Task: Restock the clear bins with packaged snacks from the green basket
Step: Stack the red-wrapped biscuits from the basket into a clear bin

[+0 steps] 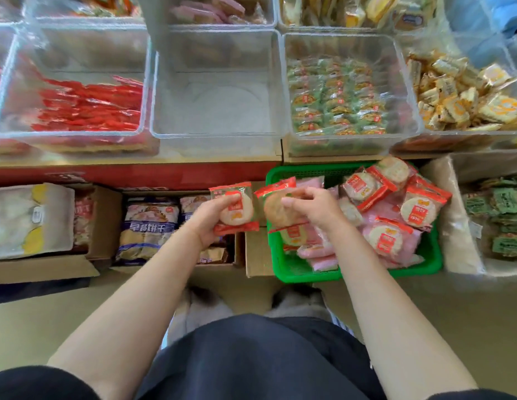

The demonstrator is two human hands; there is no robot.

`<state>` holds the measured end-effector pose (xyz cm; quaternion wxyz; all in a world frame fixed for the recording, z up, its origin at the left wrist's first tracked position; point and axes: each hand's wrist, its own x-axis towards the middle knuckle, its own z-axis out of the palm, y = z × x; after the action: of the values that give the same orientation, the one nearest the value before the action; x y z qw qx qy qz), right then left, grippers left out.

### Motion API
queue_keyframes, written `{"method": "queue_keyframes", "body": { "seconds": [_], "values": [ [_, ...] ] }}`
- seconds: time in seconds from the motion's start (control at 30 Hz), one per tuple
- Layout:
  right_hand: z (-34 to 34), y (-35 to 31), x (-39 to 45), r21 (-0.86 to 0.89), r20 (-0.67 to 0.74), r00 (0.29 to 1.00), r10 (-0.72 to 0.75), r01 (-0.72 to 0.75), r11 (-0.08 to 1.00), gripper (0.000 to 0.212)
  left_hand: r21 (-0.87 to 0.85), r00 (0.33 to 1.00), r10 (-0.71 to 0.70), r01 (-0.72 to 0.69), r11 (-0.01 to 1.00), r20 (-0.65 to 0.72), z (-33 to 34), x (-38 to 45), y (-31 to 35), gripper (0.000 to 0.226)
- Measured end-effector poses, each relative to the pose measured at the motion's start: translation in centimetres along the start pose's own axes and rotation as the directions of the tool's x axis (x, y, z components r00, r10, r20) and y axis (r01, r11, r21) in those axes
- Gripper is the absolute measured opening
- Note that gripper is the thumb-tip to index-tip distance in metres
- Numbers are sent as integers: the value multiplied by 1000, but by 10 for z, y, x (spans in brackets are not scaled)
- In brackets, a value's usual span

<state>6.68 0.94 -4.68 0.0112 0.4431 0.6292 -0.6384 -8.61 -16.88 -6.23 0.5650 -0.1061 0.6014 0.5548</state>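
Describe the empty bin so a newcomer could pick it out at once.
Start at the front row of clear bins above the red carton edge. The empty bin is second from the left, between the bin of red packets and the bin of green packets. It alone holds no snacks.

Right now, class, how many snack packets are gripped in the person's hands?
2: one rice cracker packet in the left hand, another in the right hand over the green basket.
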Motion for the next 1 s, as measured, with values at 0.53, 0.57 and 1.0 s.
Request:
{"method": "queue_keyframes", "body": {
  "seconds": [0.53, 0.57, 1.0],
  "values": [
    [360, -148, -2, 407, 165, 986, 6, -74, 910, 20, 199, 982, 175, -185, 963, 65, -346, -58, 143, 20],
    [364, -153, -1, 419, 186, 983, 12, -90, 904, 18, 213, 978, 184, -201, 956, 94, -350, -60, 149, 14],
    [383, -196, 40, 503, 9, 999, 31, -31, 864, 26, 288, 902, 414, -367, 885, -125, -376, -40, 224, 6]
  ]
}}
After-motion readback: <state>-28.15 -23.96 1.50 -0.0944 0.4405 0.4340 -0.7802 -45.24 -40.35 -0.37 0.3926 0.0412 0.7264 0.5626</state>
